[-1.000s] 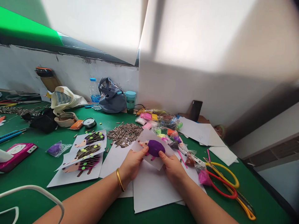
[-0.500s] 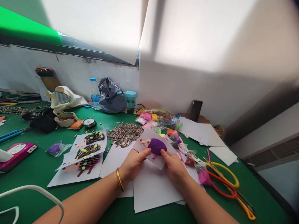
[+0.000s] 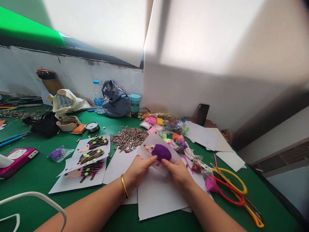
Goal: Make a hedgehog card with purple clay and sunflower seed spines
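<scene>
Between my two hands is a small white card [image 3: 150, 161] bearing a hedgehog with a purple clay body [image 3: 162, 152] and a pale pink face. My left hand [image 3: 138, 170] pinches the card's left edge, its thumb at the hedgehog's lower left. On the other side my right hand [image 3: 179, 172] grips the right edge, thumb pressed at the body's lower right. The fingers behind the card are hidden. White paper sheets [image 3: 159, 196] lie beneath. Beyond the card is a heap of striped sunflower seeds [image 3: 129, 138].
To the left lie hedgehog cards [image 3: 82, 154] with seed spines and green dots. Packets of coloured clay [image 3: 154, 121] sit behind; scissors with red and yellow handles [image 3: 231, 193] are at right. A white cable [image 3: 36, 195] curves at lower left. A water bottle [image 3: 98, 98] stands by the wall.
The card has shifted very slightly left and tilted a little. My right thumb has slid left along the hedgehog's lower edge. Both hands keep their hold.
</scene>
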Motion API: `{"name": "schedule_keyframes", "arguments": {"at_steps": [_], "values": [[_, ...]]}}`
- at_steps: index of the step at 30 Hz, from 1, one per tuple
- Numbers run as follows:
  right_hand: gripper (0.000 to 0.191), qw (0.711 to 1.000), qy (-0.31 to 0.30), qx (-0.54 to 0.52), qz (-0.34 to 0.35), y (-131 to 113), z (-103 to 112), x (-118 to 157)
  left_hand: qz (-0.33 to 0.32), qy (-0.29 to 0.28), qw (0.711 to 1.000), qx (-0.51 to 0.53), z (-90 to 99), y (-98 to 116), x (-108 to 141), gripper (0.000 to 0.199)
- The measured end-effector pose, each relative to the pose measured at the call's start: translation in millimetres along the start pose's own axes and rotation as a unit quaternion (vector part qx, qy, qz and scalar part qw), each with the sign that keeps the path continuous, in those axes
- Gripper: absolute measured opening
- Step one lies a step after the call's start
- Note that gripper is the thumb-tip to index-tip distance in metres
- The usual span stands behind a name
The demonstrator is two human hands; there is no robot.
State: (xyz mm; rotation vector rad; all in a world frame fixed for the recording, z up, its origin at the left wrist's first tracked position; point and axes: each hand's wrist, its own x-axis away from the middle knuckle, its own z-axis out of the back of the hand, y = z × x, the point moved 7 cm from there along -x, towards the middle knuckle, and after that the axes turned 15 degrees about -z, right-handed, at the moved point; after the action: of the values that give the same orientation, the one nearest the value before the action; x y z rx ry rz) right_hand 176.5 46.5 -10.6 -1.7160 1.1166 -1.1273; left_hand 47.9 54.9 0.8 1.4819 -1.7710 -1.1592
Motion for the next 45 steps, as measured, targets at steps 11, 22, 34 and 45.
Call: {"name": "schedule_keyframes", "arguments": {"at_steps": [11,22,34,45], "values": [[0.047,0.997,-0.011,0.08,-0.012,-2.5,9.5,-1.8,-0.092,0.072,0.985,-0.125,44.2,41.7,-25.8,0.049],[0.039,0.982,-0.02,0.19,-0.016,4.5,8.8,-5.7,-0.018,-0.049,0.968,-0.247,28.0,29.7,-15.6,0.064],[0.04,0.985,-0.02,0.17,-0.009,5.3,9.3,-6.0,0.032,-0.044,0.989,-0.134,25.4,28.1,-13.7,0.054],[0.041,0.985,-0.02,0.169,-0.013,5.4,9.1,-6.3,0.039,-0.034,0.989,-0.136,25.7,28.7,-14.4,0.056]]}}
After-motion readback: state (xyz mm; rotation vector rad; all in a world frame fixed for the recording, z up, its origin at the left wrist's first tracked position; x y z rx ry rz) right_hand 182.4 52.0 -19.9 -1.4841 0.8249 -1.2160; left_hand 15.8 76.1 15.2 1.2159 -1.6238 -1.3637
